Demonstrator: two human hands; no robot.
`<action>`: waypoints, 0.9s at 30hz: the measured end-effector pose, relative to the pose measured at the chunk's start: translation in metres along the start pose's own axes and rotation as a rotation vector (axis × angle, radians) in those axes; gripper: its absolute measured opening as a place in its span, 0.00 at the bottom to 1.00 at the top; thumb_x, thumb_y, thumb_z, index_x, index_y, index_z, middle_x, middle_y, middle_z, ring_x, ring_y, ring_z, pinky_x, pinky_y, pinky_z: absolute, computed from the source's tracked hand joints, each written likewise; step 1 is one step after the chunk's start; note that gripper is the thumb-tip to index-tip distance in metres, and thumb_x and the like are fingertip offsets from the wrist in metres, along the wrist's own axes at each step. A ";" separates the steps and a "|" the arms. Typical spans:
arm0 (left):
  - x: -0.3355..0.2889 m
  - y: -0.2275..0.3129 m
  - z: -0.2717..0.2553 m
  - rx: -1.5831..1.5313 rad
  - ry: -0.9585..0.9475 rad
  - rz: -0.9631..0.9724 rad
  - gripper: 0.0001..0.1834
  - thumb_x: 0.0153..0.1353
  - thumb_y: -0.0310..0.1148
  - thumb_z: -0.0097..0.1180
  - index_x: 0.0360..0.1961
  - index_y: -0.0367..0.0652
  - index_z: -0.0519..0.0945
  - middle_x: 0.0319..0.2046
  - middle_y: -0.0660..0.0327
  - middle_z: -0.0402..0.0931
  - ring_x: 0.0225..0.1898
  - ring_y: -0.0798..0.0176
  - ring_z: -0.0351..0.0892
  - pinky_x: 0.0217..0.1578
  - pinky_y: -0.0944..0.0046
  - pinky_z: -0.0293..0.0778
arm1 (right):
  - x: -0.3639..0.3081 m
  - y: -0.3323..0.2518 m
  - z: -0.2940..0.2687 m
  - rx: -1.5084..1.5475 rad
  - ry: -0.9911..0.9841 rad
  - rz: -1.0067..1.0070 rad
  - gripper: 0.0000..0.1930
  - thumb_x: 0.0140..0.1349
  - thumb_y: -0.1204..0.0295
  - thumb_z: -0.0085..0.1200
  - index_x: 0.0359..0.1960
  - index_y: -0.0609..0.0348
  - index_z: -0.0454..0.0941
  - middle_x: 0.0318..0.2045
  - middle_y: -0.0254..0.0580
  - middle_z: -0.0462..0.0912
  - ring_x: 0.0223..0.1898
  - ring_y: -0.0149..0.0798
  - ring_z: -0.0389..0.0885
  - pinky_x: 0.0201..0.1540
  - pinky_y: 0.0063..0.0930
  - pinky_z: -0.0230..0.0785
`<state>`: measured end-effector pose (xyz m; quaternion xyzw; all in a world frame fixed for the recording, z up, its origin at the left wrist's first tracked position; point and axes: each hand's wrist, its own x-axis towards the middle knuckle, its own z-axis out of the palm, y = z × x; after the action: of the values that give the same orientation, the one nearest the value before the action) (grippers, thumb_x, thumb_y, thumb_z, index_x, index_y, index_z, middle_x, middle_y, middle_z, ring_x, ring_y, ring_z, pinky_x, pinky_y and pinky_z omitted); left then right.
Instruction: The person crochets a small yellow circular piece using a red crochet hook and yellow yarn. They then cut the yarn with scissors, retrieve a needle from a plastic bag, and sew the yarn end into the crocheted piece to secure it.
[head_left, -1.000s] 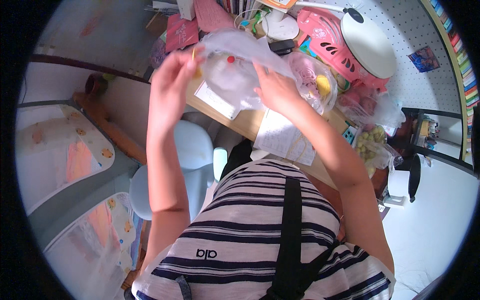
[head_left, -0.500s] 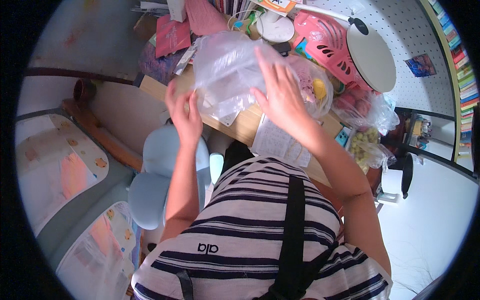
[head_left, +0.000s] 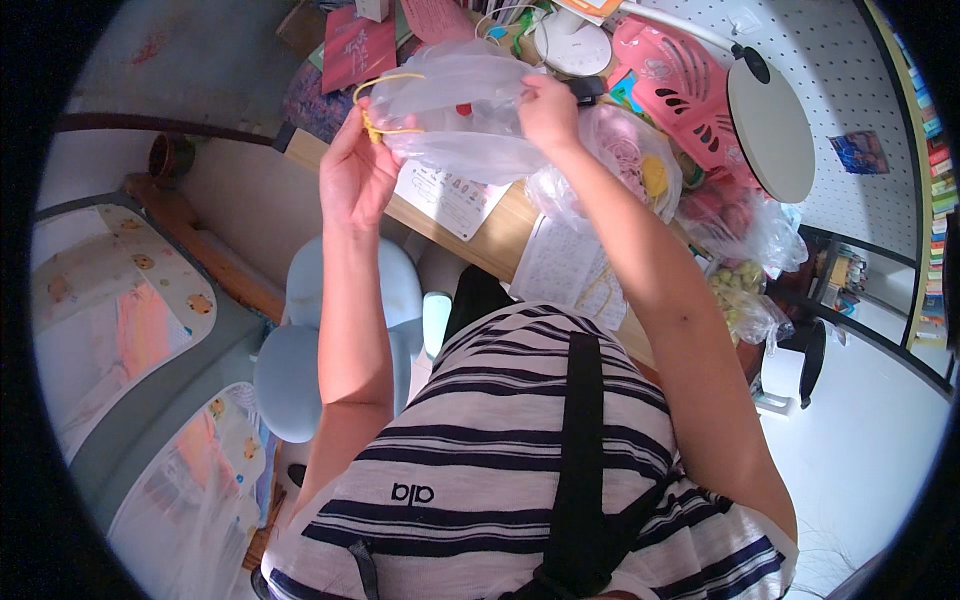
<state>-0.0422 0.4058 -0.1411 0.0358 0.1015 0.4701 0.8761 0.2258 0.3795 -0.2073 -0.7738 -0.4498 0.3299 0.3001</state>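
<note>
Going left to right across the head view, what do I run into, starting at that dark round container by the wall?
Dark round container, left hand, translucent plastic bag, right hand, pink slotted basket, round white disc, small dark picture on the pegboard, row of books.

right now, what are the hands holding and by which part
A translucent plastic bag: the right hand grips its right end; the left hand is at its left end by the yellow cord, exact grip unclear.
</note>
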 end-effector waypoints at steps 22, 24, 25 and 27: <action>-0.070 0.008 -0.127 0.378 0.531 -0.215 0.12 0.68 0.31 0.42 0.44 0.36 0.74 0.45 0.52 0.76 0.48 0.56 0.75 0.49 0.53 0.73 | -0.083 0.062 -0.052 1.502 -0.584 0.642 0.17 0.67 0.65 0.48 0.52 0.64 0.73 0.45 0.44 0.80 0.45 0.39 0.80 0.51 0.35 0.72; -0.074 0.020 -0.118 0.682 0.635 0.007 0.10 0.66 0.31 0.46 0.43 0.37 0.73 0.45 0.52 0.76 0.48 0.55 0.74 0.49 0.52 0.73 | -0.089 0.059 -0.055 1.564 -0.597 0.597 0.19 0.67 0.65 0.47 0.53 0.64 0.72 0.47 0.45 0.79 0.47 0.39 0.79 0.52 0.36 0.71; -0.075 0.023 -0.099 0.836 0.681 0.223 0.08 0.67 0.30 0.45 0.41 0.37 0.73 0.43 0.52 0.76 0.47 0.57 0.76 0.48 0.53 0.73 | -0.090 0.053 -0.057 1.577 -0.589 0.573 0.19 0.67 0.65 0.47 0.54 0.65 0.71 0.48 0.45 0.79 0.48 0.39 0.78 0.53 0.36 0.70; -0.072 0.021 -0.034 1.067 0.491 0.533 0.08 0.69 0.29 0.44 0.40 0.37 0.73 0.39 0.56 0.77 0.42 0.63 0.78 0.45 0.64 0.74 | -0.093 0.044 -0.060 1.582 -0.585 0.552 0.20 0.67 0.64 0.47 0.56 0.65 0.70 0.50 0.46 0.78 0.50 0.39 0.77 0.55 0.36 0.68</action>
<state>-0.1054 0.3567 -0.1609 0.3821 0.5063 0.5511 0.5422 0.2589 0.2682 -0.1823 -0.3052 0.0540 0.7894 0.5300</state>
